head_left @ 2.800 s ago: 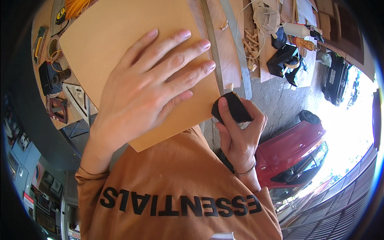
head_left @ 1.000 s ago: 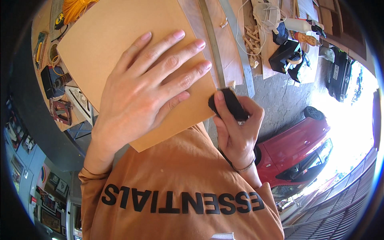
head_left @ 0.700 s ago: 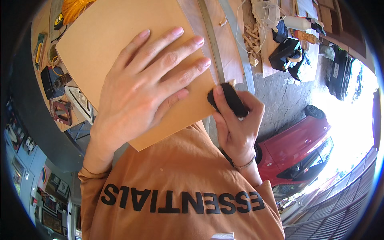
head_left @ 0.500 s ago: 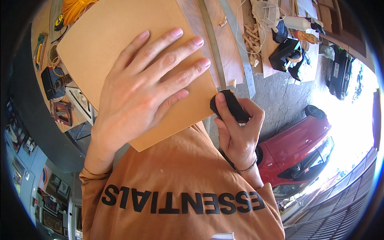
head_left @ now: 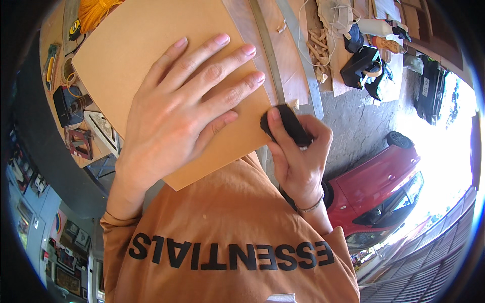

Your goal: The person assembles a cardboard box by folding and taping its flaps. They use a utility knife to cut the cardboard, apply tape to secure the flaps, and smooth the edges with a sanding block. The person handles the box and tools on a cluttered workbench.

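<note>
A large, smooth tan sheet [head_left: 121, 45] lies in front of me, one corner pointing at my shirt. My left hand [head_left: 174, 103] rests flat on it, fingers spread. At the sheet's right edge, my right hand [head_left: 304, 159] grips a small black block [head_left: 293, 126] between thumb and fingers. The block's near end touches or lies very close to that edge; its exact contact is hidden by the thumb. What the block is made of cannot be made out.
Long metal straightedges [head_left: 304, 55] lie beyond the sheet on a wooden surface. Wood offcuts [head_left: 319, 48], a white bottle [head_left: 375, 28] and a black tape dispenser [head_left: 359, 68] stand at far right. To the left are orange rope [head_left: 98, 12], a tape measure [head_left: 75, 29] and a cutter [head_left: 50, 65].
My right hand has shifted slightly away from me along the sheet's right edge, with the black block in it. The left hand and the sheet have stayed nearly still.
</note>
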A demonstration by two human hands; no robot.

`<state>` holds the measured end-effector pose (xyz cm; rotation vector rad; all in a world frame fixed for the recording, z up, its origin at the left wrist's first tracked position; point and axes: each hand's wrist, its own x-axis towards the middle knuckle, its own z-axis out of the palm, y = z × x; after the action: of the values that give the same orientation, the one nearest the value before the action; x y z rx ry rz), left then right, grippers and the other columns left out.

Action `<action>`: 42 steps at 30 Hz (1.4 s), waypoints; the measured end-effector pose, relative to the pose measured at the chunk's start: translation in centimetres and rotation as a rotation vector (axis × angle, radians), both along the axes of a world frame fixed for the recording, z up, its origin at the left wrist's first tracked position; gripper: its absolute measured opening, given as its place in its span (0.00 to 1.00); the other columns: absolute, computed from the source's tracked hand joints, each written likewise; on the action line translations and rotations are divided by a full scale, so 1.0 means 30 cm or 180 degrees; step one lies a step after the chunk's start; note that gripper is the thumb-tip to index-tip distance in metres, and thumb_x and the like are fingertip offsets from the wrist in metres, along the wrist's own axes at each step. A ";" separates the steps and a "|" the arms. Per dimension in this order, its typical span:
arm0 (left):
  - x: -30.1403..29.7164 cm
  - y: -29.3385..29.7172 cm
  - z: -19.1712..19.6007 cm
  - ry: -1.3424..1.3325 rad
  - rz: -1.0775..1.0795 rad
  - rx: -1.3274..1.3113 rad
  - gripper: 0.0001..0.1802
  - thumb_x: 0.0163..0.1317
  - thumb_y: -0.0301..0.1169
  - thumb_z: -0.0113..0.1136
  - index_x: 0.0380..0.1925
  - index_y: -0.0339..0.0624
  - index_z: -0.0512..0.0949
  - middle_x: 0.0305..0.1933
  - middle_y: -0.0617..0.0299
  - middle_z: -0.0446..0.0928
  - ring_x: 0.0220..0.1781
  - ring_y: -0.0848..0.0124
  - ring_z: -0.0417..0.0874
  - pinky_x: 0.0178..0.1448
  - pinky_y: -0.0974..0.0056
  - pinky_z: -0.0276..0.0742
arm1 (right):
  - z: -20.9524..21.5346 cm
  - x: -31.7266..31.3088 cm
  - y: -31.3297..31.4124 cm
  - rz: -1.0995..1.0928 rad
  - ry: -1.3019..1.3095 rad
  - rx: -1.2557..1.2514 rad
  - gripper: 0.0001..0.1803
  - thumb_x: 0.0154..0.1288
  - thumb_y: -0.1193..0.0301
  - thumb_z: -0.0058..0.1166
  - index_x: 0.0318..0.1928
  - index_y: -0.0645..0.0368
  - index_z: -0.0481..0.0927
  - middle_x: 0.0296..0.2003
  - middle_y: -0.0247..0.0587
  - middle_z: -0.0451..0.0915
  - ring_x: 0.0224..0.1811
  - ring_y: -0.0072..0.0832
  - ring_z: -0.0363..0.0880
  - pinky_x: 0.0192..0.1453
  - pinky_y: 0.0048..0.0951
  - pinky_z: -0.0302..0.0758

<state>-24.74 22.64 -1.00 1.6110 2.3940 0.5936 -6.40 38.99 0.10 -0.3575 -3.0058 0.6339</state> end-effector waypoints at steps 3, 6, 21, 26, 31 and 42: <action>-0.001 0.001 0.000 -0.0034 0.0014 0.0013 0.26 0.70 0.45 0.57 0.68 0.62 0.80 0.77 0.65 0.71 0.78 0.55 0.69 0.80 0.44 0.60 | -0.003 0.001 -0.001 -0.0048 0.0063 -0.0069 0.20 0.73 0.61 0.62 0.61 0.53 0.87 0.49 0.53 0.73 0.49 0.43 0.73 0.54 0.37 0.76; 0.003 0.001 0.004 -0.0017 0.0007 -0.0005 0.26 0.70 0.44 0.57 0.68 0.62 0.80 0.77 0.64 0.71 0.78 0.55 0.69 0.80 0.44 0.60 | -0.009 0.002 0.001 0.0013 0.0169 -0.0077 0.20 0.73 0.60 0.62 0.60 0.53 0.87 0.49 0.52 0.73 0.49 0.42 0.73 0.54 0.36 0.76; 0.000 0.003 0.004 -0.0027 0.0011 0.0008 0.26 0.68 0.43 0.59 0.67 0.62 0.80 0.77 0.64 0.71 0.78 0.53 0.69 0.79 0.43 0.61 | 0.004 -0.023 0.009 -0.0029 0.0206 -0.0249 0.20 0.71 0.62 0.62 0.60 0.53 0.87 0.50 0.52 0.72 0.48 0.41 0.74 0.53 0.35 0.77; -0.004 0.002 0.005 -0.0030 -0.0016 0.0005 0.27 0.68 0.43 0.59 0.67 0.62 0.80 0.77 0.64 0.71 0.78 0.54 0.69 0.79 0.43 0.61 | -0.007 -0.023 0.017 -0.0015 0.0151 -0.0277 0.21 0.72 0.62 0.62 0.61 0.55 0.87 0.50 0.51 0.73 0.47 0.41 0.74 0.52 0.36 0.76; 0.001 0.001 0.004 -0.0029 0.0006 0.0035 0.27 0.67 0.43 0.59 0.67 0.62 0.80 0.77 0.64 0.71 0.78 0.54 0.69 0.79 0.43 0.61 | -0.002 -0.016 0.016 0.0025 0.0162 -0.0274 0.21 0.71 0.62 0.62 0.60 0.54 0.87 0.49 0.51 0.73 0.47 0.41 0.74 0.52 0.36 0.76; -0.001 0.005 0.007 -0.0080 0.0003 0.0018 0.26 0.67 0.43 0.60 0.66 0.61 0.81 0.77 0.65 0.72 0.78 0.54 0.69 0.80 0.43 0.60 | -0.002 -0.031 0.017 -0.0067 -0.0126 -0.0281 0.20 0.72 0.63 0.62 0.60 0.55 0.87 0.49 0.52 0.73 0.48 0.39 0.75 0.54 0.35 0.77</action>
<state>-24.77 22.81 -0.79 1.5950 2.3775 0.6174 -7.34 39.50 0.03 -0.4101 -3.0137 0.7683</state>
